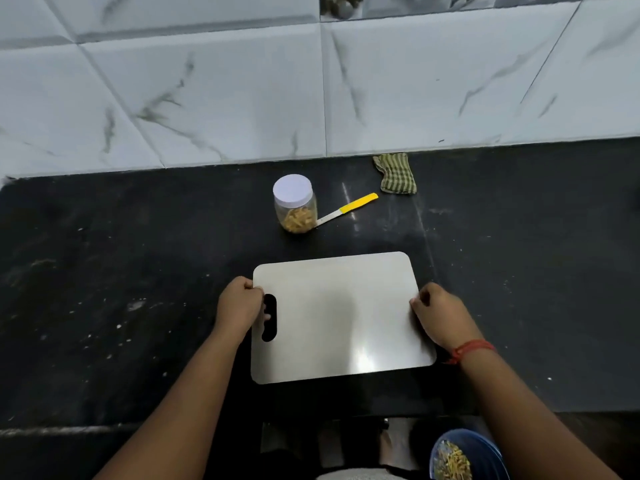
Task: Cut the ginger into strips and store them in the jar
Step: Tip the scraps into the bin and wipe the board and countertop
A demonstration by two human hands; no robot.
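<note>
Yellow-handled knife (pixel 347 209), white-lidded jar (pixel 295 204), green-striped cloth (pixel 396 173), black counter (pixel 138 271).

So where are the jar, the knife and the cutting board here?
jar (pixel 296 216), head view, on its clear wall.
knife (pixel 358 204), head view, on its yellow handle.
cutting board (pixel 339 317), head view, on its bare middle.

**One head-worn view, looking down and forward**

A single wide-angle camera sat on the person's head, above the near edge of the dark desk (pixel 104 271). It faced forward and steeply down, close enough that both forearms entered from the bottom of the frame. The tiled wall (pixel 207 81) filled the upper third, its lines bowed by the lens. No second view shared the scene.
</note>
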